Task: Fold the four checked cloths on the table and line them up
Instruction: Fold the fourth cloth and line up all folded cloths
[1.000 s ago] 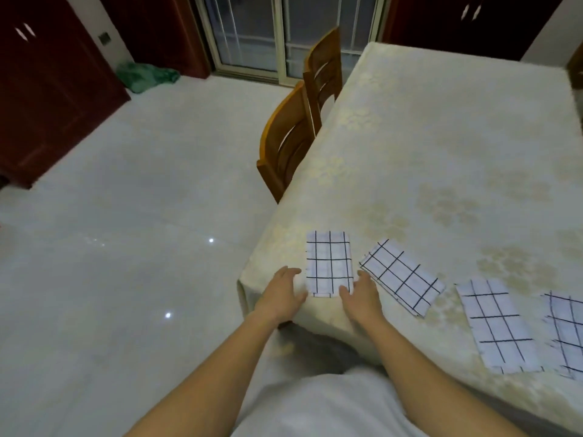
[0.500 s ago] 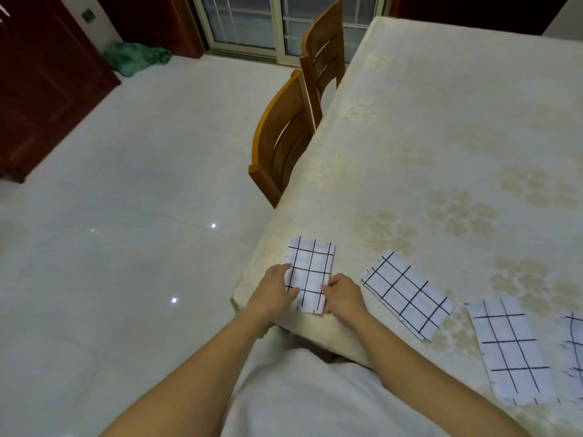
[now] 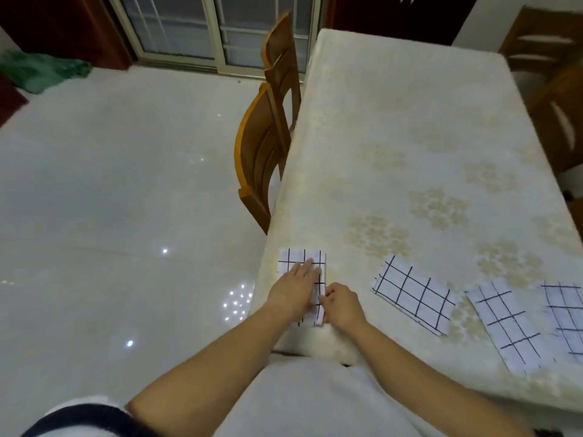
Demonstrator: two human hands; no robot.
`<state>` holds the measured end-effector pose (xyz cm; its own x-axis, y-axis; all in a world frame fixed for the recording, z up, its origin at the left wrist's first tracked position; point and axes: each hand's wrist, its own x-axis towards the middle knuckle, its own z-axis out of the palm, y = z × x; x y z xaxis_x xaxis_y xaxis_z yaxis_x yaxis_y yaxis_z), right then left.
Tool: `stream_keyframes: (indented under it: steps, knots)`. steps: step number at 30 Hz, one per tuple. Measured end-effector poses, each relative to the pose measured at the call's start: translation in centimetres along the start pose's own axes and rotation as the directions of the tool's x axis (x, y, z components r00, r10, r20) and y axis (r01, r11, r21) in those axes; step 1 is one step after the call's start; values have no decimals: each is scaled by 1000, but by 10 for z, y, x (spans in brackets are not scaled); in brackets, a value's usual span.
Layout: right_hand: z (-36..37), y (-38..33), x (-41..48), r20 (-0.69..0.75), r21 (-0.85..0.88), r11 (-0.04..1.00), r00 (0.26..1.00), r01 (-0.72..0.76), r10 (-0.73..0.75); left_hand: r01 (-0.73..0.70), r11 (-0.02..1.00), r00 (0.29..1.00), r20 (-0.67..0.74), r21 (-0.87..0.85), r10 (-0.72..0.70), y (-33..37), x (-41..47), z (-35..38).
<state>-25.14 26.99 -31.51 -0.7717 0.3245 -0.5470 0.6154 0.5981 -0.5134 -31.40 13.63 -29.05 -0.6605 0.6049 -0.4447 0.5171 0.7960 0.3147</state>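
Four white cloths with black checks lie along the table's near edge. The leftmost cloth [image 3: 301, 258] is a narrow folded strip at the table's left corner. My left hand [image 3: 295, 287] lies flat on it with straight fingers, pressing it down. My right hand [image 3: 342, 305] is at the strip's right edge, fingers curled, pinching that edge. To the right lie a second cloth [image 3: 413, 293], slanted, a third cloth [image 3: 508, 326] and a fourth cloth [image 3: 568, 313] cut off by the frame's right edge.
The table [image 3: 410, 137] wears a cream patterned tablecloth. Two wooden chairs [image 3: 262, 152] stand against its left side, and more chairs [image 3: 555, 111] on the right. Shiny tiled floor lies to the left, with a green bundle [image 3: 41, 70] far back.
The leftmost cloth has gone from a wider rectangle to a narrower strip. My left hand has moved from its left edge onto its top, flat. My right hand stays at its right edge.
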Motion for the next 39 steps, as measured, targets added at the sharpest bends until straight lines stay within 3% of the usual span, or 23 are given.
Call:
stream_keyframes:
  steps: [8,14,19,21,24,27,30,33,39]
  knots:
    - [12,-5,-28,-148,-26,999,988,-48,44,-104,985,993,65,136,96,-13,4,13]
    - [1,11,-33,56,-245,966,996,82,-71,-8,976,999,38,217,0,4,9,2]
    - [-21,27,-24,166,-161,965,970,206,-180,123,944,985,80,306,-155,30,20,-6]
    - [-42,44,-19,76,-110,965,970,237,-230,177,913,968,102,367,-228,46,24,-8]
    - [-85,82,-1,-225,-31,966,940,258,-258,183,889,977,25,420,-212,82,35,-13]
    - [-134,119,22,-371,-106,979,907,171,-199,172,970,985,-38,171,-168,131,56,-14]
    - [-173,147,34,-287,-194,981,956,7,-64,283,931,958,110,-232,-264,169,74,2]
    - [-186,164,37,-137,-175,984,991,-29,5,280,826,954,51,-489,-294,181,74,25]
    - [-169,153,34,55,-80,996,998,-35,39,281,758,913,-79,-588,-399,169,59,19]
